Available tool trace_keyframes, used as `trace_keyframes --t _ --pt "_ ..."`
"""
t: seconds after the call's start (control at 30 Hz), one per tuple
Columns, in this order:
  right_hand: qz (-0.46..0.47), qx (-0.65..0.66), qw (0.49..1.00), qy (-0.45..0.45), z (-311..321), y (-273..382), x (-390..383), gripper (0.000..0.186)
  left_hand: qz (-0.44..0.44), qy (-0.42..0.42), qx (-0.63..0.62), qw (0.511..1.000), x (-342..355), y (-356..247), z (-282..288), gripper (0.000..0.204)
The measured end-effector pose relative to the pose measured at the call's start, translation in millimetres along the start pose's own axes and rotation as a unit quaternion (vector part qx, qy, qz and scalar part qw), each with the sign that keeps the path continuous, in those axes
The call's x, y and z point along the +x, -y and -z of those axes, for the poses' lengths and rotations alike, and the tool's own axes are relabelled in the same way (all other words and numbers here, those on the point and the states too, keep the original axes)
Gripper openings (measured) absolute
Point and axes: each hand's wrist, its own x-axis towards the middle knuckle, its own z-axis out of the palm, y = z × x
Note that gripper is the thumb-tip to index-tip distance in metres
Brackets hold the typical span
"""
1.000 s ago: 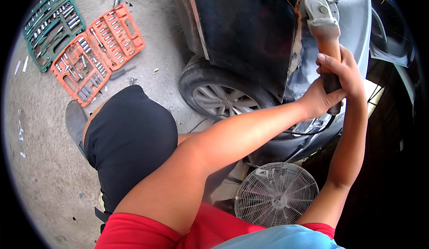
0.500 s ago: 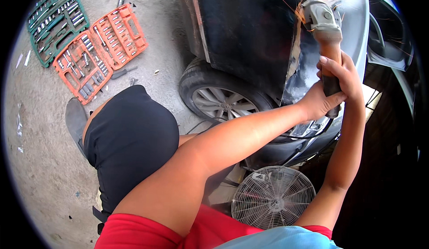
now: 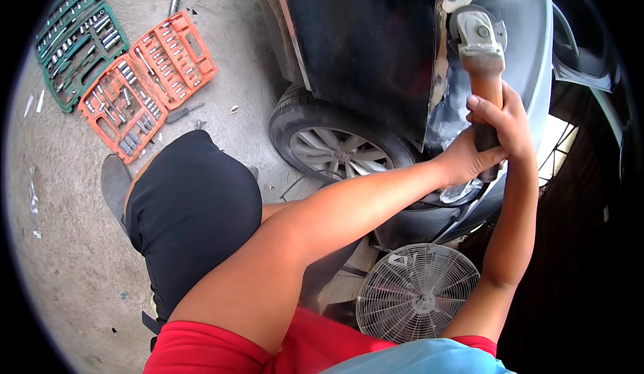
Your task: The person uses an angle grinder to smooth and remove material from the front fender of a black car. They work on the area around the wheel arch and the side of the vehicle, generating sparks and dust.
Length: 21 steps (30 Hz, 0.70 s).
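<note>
An angle grinder (image 3: pixel 481 52) with an orange-brown body and a grey metal head is gripped in both my hands. My left hand (image 3: pixel 467 158) wraps round the dark rear end of its handle. Just ahead, my right hand (image 3: pixel 508 120) closes round the body, its thumb lying across the top. The round disc (image 3: pixel 500 33) shows at the sides of the head, over the car's dark body panel (image 3: pixel 376 45). Beside the tool, a strip of bare, scraped surface (image 3: pixel 441 72) runs along the panel edge. Whether the disc touches the panel I cannot tell.
A car wheel (image 3: pixel 339 147) sits left of my hands. A round wire-guarded fan (image 3: pixel 422 300) stands near my body. Open orange (image 3: pixel 176 59) and green (image 3: pixel 107 12) socket sets lie on the concrete floor at the far left, with a dark-handled tool (image 3: pixel 182 113) beside them.
Sparks flew from the grinder's head earlier; none show now. The bright glare by the disc is gone, and the bare patch there is visible. Both hands keep their grip.
</note>
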Motion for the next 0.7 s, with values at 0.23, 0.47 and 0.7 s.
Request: trace_keyframes --t 0.23,0.47,0.7 --pt "0.004 -0.054 0.998 0.015 -1.2 14.4 17.4 0.062 -0.034 -0.025 -0.028 0.999 9.1 -5.1 1.3 0.065" --pt "-0.005 -0.05 0.999 -0.005 -1.7 13.5 5.3 0.057 -0.022 0.003 -0.043 0.999 7.2 0.7 -2.6 0.068" --pt "0.0 -0.075 0.997 0.014 2.5 19.4 13.9 0.064 -0.01 0.005 -0.05 0.999 10.3 -7.8 -0.9 0.07"
